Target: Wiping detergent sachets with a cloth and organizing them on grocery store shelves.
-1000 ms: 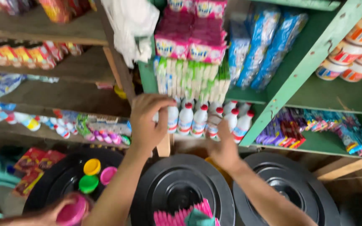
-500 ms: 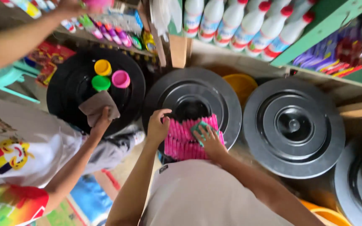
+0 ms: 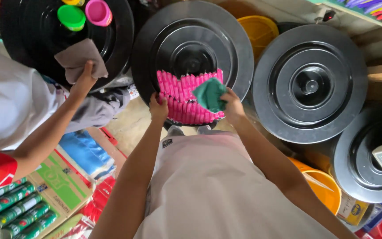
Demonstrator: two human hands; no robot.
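Note:
A bundle of pink sachet strips (image 3: 185, 97) lies on a round black lid (image 3: 191, 48) in front of me. My left hand (image 3: 158, 107) grips the bundle's left edge. My right hand (image 3: 231, 105) holds a green cloth (image 3: 209, 94) against the bundle's right side. To the left, another person in a white shirt presses a grey cloth (image 3: 79, 59) on a second black lid (image 3: 40, 40) with one hand (image 3: 85, 79).
Green (image 3: 71, 17) and pink (image 3: 99, 12) small cups sit on the left lid. More black lids (image 3: 310, 84) lie to the right, with yellow buckets (image 3: 321, 188) beneath. Green cans (image 3: 9, 212) and a cardboard box (image 3: 58, 186) are at lower left.
My view dropped from the shelves to the lids. Both my hands came down from the shelf bottles onto the pink bundle, the right one with the green cloth.

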